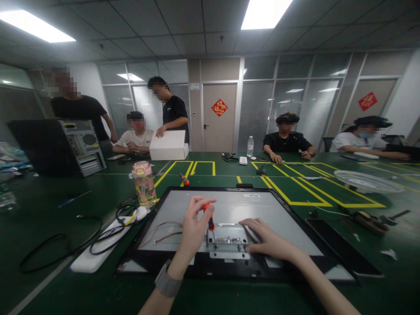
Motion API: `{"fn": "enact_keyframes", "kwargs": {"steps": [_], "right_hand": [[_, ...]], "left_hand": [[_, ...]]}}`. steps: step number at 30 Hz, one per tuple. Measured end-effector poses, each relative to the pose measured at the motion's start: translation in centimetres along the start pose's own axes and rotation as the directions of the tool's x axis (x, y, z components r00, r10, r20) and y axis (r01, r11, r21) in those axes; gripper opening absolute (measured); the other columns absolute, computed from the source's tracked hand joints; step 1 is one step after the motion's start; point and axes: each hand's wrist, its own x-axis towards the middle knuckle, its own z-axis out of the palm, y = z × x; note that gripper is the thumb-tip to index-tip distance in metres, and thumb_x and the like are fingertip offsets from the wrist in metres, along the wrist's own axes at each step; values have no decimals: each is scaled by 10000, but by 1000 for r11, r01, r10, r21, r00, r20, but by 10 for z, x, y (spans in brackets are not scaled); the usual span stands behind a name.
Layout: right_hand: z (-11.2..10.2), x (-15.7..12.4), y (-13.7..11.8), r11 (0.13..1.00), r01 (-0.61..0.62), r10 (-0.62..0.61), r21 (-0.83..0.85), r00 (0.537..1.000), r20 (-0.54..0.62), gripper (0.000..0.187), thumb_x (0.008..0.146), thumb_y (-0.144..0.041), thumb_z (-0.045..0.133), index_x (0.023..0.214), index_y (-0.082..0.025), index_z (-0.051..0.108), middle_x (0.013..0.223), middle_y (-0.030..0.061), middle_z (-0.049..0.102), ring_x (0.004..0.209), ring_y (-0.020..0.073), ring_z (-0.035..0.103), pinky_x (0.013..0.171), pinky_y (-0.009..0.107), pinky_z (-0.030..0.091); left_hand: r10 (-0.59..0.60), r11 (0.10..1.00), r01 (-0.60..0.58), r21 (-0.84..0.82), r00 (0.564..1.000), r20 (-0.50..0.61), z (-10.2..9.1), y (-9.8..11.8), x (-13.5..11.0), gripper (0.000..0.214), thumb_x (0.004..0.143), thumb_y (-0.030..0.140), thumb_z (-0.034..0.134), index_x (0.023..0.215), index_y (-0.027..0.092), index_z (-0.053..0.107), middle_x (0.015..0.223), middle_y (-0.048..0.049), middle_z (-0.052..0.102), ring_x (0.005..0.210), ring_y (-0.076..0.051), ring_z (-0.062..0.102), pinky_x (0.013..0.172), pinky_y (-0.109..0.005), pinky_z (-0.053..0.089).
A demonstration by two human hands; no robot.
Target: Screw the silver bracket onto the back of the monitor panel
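My left hand [196, 225] is closed round the handle of an orange-and-black screwdriver [211, 221]. The screwdriver stands nearly upright, its shaft pointing down at the left part of a metal housing [229, 255]. A row of connector ports shows along this housing. At its right side, my right hand [267, 240] holds it, thumb at the near corner and fingers over the far edge. Under the housing lies a flat display panel [262, 210] with a black frame, back side up. Thin wires [169, 238] run over the panel to the left of my left hand.
Left of the panel are a white power strip [95, 256], black cables and a pink-lidded bottle [144, 183]. Another screwdriver [184, 179] lies beyond. A black bar-shaped part [343, 245] is at right. An open computer case [65, 146] stands far left. Several people are across the table.
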Motion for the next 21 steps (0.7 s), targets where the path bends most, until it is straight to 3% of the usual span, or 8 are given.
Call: {"fn": "enact_keyframes", "kwargs": {"steps": [3,6,10,13,17,21], "right_hand": [[0,0,-1,1000,-2,2,-3,1000,-3,674,743,-433,684,1338,-204,465,1359,87,486,1252,296,384,1081,405,305],[0,0,0,1000,6,-6,-8,1000,0,673,749,-453,677,1338,-207,464,1360,87,484,1249,296,386,1078,411,307],[0,0,1,1000,0,0,-9,1000,5,670,751,-451,675,1342,-219,460,1372,79,476,1266,304,369,1088,425,288],[0,0,0,1000,-3,3,-10,1000,4,658,754,-457,669,1337,-233,465,1367,74,483,1266,308,371,1084,428,298],[0,-1,0,1000,4,-4,-13,1000,-2,656,750,-457,670,1332,-229,470,1357,73,492,1260,305,378,1083,420,303],[1,0,2,1000,8,-8,-8,1000,-4,651,757,-462,660,1337,-239,465,1361,68,485,1258,303,378,1075,417,312]], "left_hand": [[-6,1000,6,2,1000,-3,1,0,0,240,843,334,573,958,178,714,831,-40,577,756,-157,582,728,-285,497],[-67,996,67,-63,998,12,0,3,0,289,885,321,495,1044,165,680,852,-60,654,825,-174,620,792,-297,491],[-120,986,124,-116,992,36,-1,4,0,301,886,323,483,1019,138,680,839,-82,697,859,-202,649,831,-328,493],[-62,995,65,-79,997,37,0,1,0,233,856,307,540,924,147,696,808,-73,671,824,-200,641,786,-317,498],[74,994,-68,88,995,-67,0,1,-1,132,806,273,619,764,178,700,782,-30,572,780,-165,581,757,-279,467],[49,998,-50,48,999,6,0,5,-2,282,906,268,443,931,177,709,931,-67,625,919,-193,595,829,-311,462]]}}
